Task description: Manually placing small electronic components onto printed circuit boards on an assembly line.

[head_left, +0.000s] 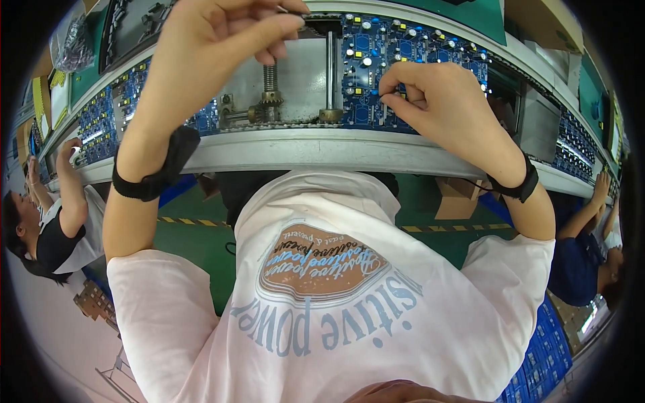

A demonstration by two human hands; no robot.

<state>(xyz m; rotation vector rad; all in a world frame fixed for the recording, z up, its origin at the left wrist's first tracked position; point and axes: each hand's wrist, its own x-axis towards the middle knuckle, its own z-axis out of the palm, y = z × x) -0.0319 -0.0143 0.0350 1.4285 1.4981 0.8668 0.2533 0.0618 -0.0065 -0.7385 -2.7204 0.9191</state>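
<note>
A blue circuit board panel (366, 74) lies on the conveyor before me, filled with small yellow, white and blue components. Over its near part is my right hand (443, 97), thumb and forefinger pinched together close to the board's surface. Whatever sits between those fingertips is too small to make out. My left hand (225, 37) is raised farther left, above the open gap in the conveyor. Its thumb and fingers close on a small dark part (292, 11) at the upper edge of the view.
A metal rail (295, 151) runs along the conveyor's near side. In the gap stand a threaded shaft (270, 80) and a steel rod (330, 67). More boards (101, 124) lie to the left. Other people work at far left and far right. A cardboard box (457, 198) is below the rail.
</note>
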